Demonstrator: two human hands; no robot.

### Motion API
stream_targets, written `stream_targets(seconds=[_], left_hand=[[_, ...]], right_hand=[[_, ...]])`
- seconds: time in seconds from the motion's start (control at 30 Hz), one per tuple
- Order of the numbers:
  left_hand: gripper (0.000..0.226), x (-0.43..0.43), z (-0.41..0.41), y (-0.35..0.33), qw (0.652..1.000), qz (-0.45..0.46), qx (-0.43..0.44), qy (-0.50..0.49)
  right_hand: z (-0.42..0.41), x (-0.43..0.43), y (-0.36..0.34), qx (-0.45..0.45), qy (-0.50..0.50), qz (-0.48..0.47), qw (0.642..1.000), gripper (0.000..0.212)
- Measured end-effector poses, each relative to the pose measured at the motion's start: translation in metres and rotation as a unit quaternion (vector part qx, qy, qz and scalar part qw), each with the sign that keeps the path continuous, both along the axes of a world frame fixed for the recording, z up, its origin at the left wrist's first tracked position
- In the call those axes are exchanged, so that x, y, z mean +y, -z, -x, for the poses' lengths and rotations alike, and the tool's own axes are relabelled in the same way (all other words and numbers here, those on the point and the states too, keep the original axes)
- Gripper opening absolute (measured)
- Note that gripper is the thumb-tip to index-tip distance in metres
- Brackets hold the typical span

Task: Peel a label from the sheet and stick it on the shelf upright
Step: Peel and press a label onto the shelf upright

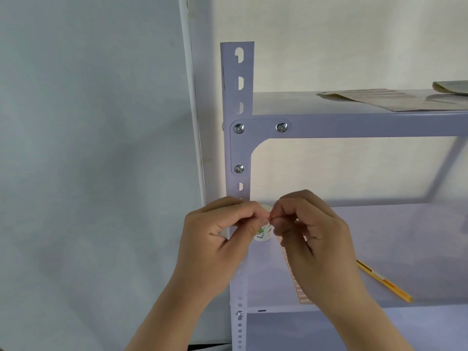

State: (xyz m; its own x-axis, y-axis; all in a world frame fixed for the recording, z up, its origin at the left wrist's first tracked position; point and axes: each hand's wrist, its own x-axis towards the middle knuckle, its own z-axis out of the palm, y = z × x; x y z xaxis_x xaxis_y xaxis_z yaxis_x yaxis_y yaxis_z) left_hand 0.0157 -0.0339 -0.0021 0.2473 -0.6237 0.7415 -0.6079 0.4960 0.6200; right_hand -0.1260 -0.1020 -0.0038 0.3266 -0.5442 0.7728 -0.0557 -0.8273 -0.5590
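While both hands, left hand (222, 231) and right hand (304, 224), pinch a tiny label (270, 218), peeling seems done; next: press onto upright (238, 153).

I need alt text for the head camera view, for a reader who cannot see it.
Two bare hands, left hand and right hand, meet fingertip to fingertip, pinching something tiny before a pale slotted shelf upright. A small white bottle stands behind them; a yellow pencil lies on the shelf.

A strip-shaped label sheet (293, 279) with a row of reddish labels lies on the lower shelf board. The pale lilac slotted shelf upright (238, 97) stands vertical at the rack's left corner.
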Motion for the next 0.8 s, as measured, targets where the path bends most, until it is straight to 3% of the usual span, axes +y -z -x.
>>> stream_targets(seconds=[0.13,0.3,0.43,0.8], left_hand=[[0.009,-0.001,0.0,-0.001,0.997,-0.015,0.061,0.051],[0.019,0.0,0.003,-0.003,0.982,-0.048,0.123,0.135],[0.027,-0.003,0.008,-0.004,0.976,-0.043,0.162,0.137],[0.016,-0.006,0.027,0.004,0.97,-0.012,0.206,0.128]], right_hand=[[0.003,0.005,0.001,-0.039,-0.059,-0.102,0.992,0.035],[0.007,0.01,-0.002,-0.089,-0.133,-0.205,0.966,0.019],[0.01,0.01,-0.004,-0.107,-0.162,-0.222,0.956,0.014],[0.012,0.013,0.005,-0.149,-0.11,-0.225,0.957,0.005]])
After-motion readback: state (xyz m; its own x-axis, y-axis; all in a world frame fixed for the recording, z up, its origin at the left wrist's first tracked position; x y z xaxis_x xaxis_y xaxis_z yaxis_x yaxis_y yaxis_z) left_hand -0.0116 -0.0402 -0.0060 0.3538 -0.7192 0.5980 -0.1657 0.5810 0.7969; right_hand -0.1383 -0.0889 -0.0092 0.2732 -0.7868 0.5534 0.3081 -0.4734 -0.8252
